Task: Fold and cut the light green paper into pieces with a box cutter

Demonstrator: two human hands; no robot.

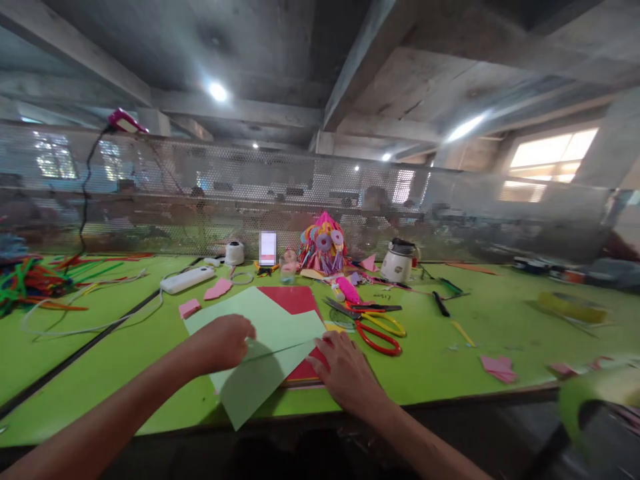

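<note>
The pale green paper (280, 325) lies aslant over red paper (293, 298) on the tabletop (440, 380), passing beneath the grip of your left hand (226, 343) and reaching with its right corner to the fingertips of your right hand (346, 370). Your left fingers are curled inward and your right fingers bent at the corner, but whether either grip pinches the sheet cannot be told. Your forearms converge from the lower left and lower right, the right hand near the scissors (359, 324).

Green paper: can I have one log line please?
left hand: on green paper | right hand: at its right corner | red paper: partly underneath | scissors: nearby
</note>
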